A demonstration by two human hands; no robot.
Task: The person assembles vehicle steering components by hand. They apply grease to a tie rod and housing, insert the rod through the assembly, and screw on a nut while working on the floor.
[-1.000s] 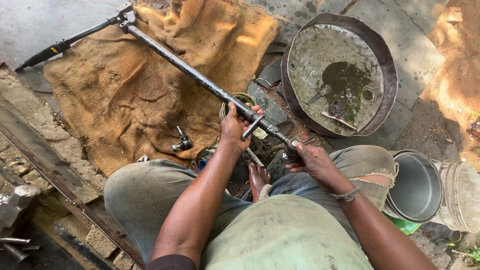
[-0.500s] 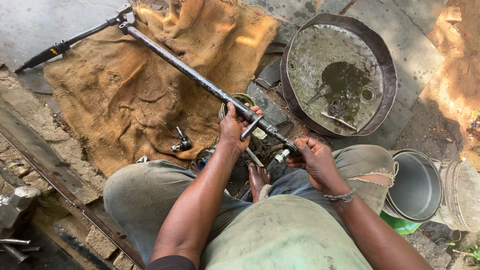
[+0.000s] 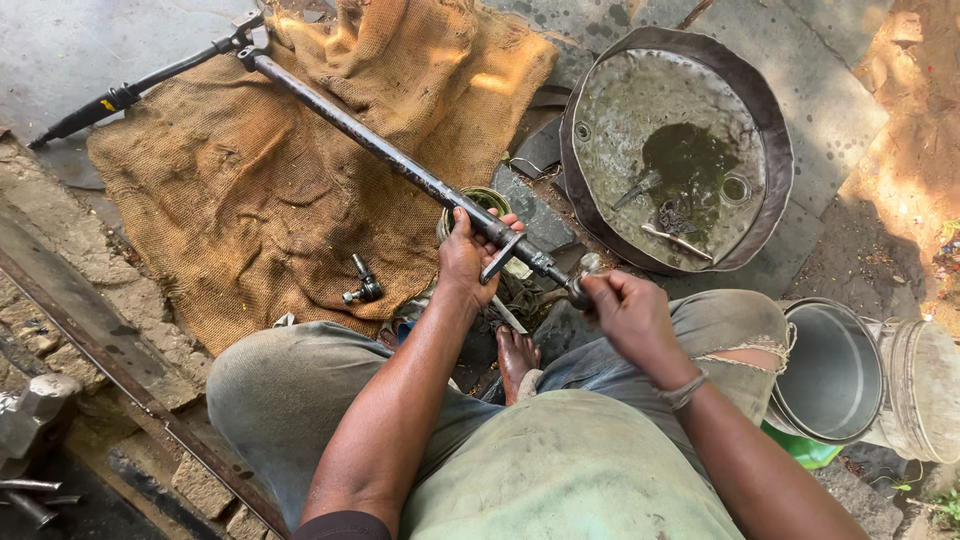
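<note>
The person sits low on the ground, knees spread, with a long steel rod [image 3: 400, 165] laid diagonally across a burlap sack [image 3: 250, 200]. The sack appears to serve as a work mat, keeping the rod's far end off the stone paving [image 3: 80, 50]. That far end carries a jointed fitting from which a thinner black bar [image 3: 130, 92] runs toward the upper left.

The left hand [image 3: 468, 255] is wrapped around the rod close to its near end, fingers fully curled over the shaft beside a small clamp bracket [image 3: 503, 256]; the grip looks meant to steady the rod against turning. The right hand [image 3: 625, 310] holds the rounded end fitting [image 3: 583, 277] at the rod's tip, fingers pinched narrowly around it, the wrist cocked as for twisting.

1 loose ball-joint piece [image 3: 362, 285] lies on the sack, apart from both hands. A shallow round metal pan [image 3: 675, 150] of dirty oily liquid sits just beyond the right hand, with small parts soaking in it. 1 steel bucket [image 3: 830, 375] and a pale plastic pail [image 3: 920, 385] lie tipped at the right knee. A bare foot [image 3: 515, 355] rests beneath the rod's near end.
</note>
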